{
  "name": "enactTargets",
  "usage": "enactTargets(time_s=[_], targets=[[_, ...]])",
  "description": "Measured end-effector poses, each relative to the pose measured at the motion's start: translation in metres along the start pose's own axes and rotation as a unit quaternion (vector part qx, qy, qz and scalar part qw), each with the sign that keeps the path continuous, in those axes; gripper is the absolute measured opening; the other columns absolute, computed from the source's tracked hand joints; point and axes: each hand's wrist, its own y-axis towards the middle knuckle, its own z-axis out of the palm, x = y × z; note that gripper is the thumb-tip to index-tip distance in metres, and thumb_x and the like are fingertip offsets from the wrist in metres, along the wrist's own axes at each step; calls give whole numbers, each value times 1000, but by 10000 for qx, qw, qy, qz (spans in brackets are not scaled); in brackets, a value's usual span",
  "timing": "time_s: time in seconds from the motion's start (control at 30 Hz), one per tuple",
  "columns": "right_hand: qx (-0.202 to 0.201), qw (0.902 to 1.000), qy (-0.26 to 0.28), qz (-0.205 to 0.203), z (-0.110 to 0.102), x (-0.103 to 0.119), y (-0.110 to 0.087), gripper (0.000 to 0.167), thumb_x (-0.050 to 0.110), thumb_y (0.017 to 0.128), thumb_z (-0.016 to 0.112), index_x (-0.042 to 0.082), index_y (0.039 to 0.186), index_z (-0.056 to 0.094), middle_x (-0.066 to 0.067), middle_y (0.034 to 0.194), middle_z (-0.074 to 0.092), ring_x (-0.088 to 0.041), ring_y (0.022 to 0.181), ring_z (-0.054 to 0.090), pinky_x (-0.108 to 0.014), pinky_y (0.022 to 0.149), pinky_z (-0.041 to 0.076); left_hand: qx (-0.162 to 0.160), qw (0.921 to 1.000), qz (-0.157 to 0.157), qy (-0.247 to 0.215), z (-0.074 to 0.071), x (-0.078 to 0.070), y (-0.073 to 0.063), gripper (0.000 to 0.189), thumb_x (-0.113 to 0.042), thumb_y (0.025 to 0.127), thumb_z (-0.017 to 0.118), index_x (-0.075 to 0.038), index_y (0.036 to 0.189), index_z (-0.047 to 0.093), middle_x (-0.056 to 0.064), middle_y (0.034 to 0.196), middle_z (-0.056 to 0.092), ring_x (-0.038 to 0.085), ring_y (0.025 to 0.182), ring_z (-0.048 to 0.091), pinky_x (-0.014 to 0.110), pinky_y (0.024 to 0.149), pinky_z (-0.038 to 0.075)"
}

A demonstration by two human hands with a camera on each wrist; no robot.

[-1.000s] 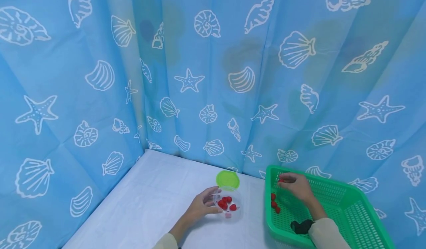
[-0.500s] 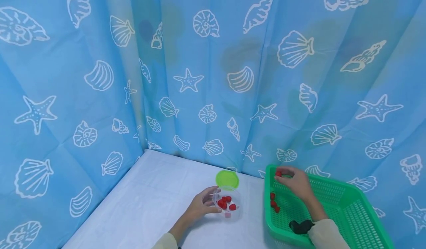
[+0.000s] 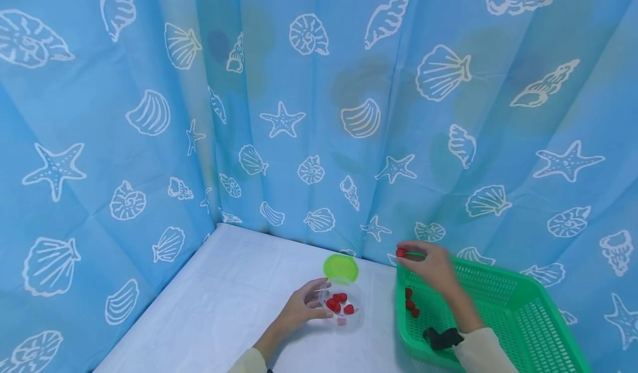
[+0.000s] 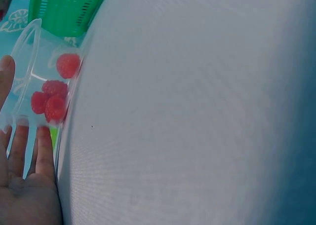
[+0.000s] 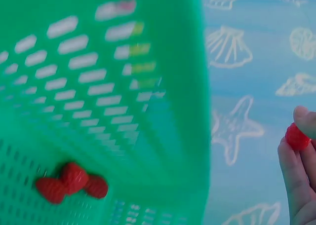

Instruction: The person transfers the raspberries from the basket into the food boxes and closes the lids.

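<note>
My left hand (image 3: 299, 309) holds a clear round plastic container (image 3: 356, 316) at its side, fingers along one side and thumb on the other. Several red raspberries (image 4: 55, 108) lie in the bottom of it. Above the near-left rim of a green plastic basket (image 3: 401, 328), my right hand (image 3: 432, 265) pinches one raspberry (image 5: 297, 137) between thumb and fingers. Three more raspberries (image 5: 73, 177) sit together on the basket's floor, near its left wall in the head view.
Behind the container lies a light green round lid (image 3: 341, 267) on the white-covered table (image 3: 209, 306). A blue curtain (image 3: 319, 140) with white shell prints hangs behind and to the left. Near the right wrist is a black strap-like item (image 3: 441, 338).
The right hand has lifted its raspberry and moved left, from inside the basket to over its left rim. The left hand and container have stayed in place.
</note>
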Motion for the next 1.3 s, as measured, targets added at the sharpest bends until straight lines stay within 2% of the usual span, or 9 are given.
enactTargets(time_s=[0.13,0.27,0.57,0.7,0.83,1.07,1.3], targets=[[-54,9995,53,-300,13,14,-1,37,20,80,82,6,112,70,-10,106,70,-25,93,71,-31,77,58,24,9999,-34,-101,-1,0,0,73,-19,82,79,-21,146,44,2,141,53,28,130,49,39,100,47],[-102,9987,-38,-488,25,30,-3,37,17,79,83,7,112,70,-7,107,70,-26,96,68,-36,79,58,48,9998,-36,-186,-3,2,1,74,-17,82,80,-21,146,44,3,141,52,28,130,49,38,101,47],[-113,9984,208,-517,61,49,-11,37,13,76,85,11,110,71,-1,107,68,-24,100,66,-34,75,59,66,9996,-73,-256,-5,2,3,74,-17,81,80,-21,146,45,4,142,52,29,129,50,39,99,48],[-251,9984,320,-393,83,47,-18,35,9,76,84,13,109,72,1,107,68,-22,99,67,-33,75,59,54,9996,-78,-265,-4,3,3,74,-18,81,80,-21,146,44,4,142,52,30,128,50,39,99,49],[-316,9985,433,-80,101,45,-27,37,9,75,85,17,109,72,2,109,68,-20,98,69,-36,77,58,57,9997,-106,-231,-2,5,1,76,-20,81,80,-19,147,43,4,142,52,29,128,51,39,97,50],[-74,9984,426,375,122,43,-35,39,13,74,86,20,110,71,5,107,69,-20,103,66,-34,80,57,67,9998,29,-159,-2,7,4,76,-20,81,80,-18,148,42,2,141,53,28,128,51,38,98,49],[-3,9988,322,380,140,38,-40,35,7,75,84,14,108,72,2,102,69,-22,101,66,-42,79,58,30,10000,48,-53,-2,5,2,76,-23,82,80,-18,148,42,1,141,53,28,128,52,39,98,49]])
